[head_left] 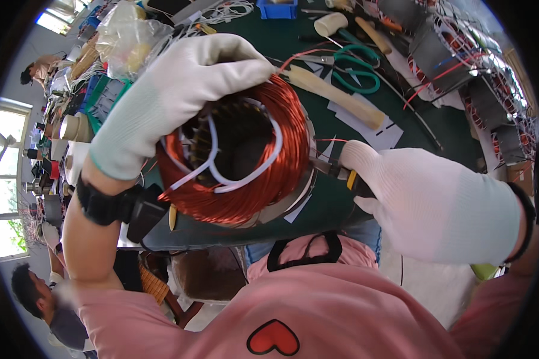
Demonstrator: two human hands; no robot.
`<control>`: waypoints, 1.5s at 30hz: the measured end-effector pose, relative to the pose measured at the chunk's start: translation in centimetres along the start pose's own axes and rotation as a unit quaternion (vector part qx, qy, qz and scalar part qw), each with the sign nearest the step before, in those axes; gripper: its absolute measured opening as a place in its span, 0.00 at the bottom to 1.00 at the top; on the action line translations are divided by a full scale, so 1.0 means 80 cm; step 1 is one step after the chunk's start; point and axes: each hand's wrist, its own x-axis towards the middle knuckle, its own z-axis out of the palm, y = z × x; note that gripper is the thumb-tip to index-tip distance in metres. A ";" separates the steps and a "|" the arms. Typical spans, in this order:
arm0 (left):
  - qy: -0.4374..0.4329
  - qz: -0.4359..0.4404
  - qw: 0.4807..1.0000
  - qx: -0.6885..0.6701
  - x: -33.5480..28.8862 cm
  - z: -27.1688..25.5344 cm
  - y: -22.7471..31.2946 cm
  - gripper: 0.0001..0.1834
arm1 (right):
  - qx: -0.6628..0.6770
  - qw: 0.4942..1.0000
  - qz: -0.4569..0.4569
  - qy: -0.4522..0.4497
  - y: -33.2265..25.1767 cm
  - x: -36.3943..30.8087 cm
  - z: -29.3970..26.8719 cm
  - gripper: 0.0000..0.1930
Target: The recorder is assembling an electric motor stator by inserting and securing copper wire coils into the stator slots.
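Note:
A motor stator stands on the green table, its thick ring of copper winding facing up. White sleeving loops over the winding and around the dark slotted bore. My left hand, in a white glove, curls over the far left rim of the stator, thumb and fingers closed near a red wire. At the stator's right side my gloved right hand is closed around pliers with yellow and black handles. Their metal jaws touch or nearly touch the stator's side, just below a thin red lead.
Green-handled scissors, a flat wooden stick, white paper pieces and a mallet lie beyond the stator. More wound stators line the right. Plastic bags crowd the far left. Another person is at lower left.

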 end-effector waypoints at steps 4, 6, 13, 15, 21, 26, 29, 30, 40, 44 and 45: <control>-0.004 0.005 0.999 -0.040 0.000 0.001 -0.003 0.15 | -0.047 0.986 0.151 -0.056 -0.016 0.004 -0.009 0.25; 0.015 0.014 0.999 -0.039 -0.008 0.002 -0.006 0.15 | -0.054 0.993 0.092 -0.039 -0.013 -0.007 -0.015 0.17; 0.156 0.100 0.983 0.012 -0.017 -0.005 -0.007 0.15 | -0.210 0.948 -0.026 0.237 -0.006 -0.006 -0.035 0.29; 0.316 0.112 0.937 0.103 -0.048 -0.003 0.017 0.15 | -0.300 0.924 -0.021 0.237 -0.003 0.009 -0.049 0.31; 0.270 0.094 0.858 0.426 -0.108 0.108 0.078 0.21 | -0.511 0.795 -0.173 0.277 0.003 0.054 -0.058 0.30; 0.389 0.053 0.791 0.470 -0.062 0.175 0.050 0.19 | -0.526 0.795 -0.165 0.252 -0.001 0.068 -0.054 0.30; 0.429 0.048 0.759 0.487 -0.057 0.180 0.043 0.17 | -0.521 0.795 -0.178 0.256 -0.003 0.066 -0.060 0.30; 0.430 0.036 0.752 0.499 -0.055 0.180 0.041 0.20 | -0.551 0.769 -0.207 0.251 -0.004 0.067 -0.065 0.30; 0.421 0.141 0.767 0.464 -0.058 0.164 0.031 0.14 | -0.553 0.792 -0.071 0.249 -0.022 0.058 -0.031 0.33; 0.369 0.043 0.795 0.480 -0.075 0.165 0.034 0.19 | -0.200 0.953 -0.041 0.222 0.044 0.049 -0.028 0.34; 0.371 0.059 0.789 0.486 -0.076 0.168 0.034 0.20 | -0.118 0.941 -0.125 0.293 0.087 0.053 -0.004 0.28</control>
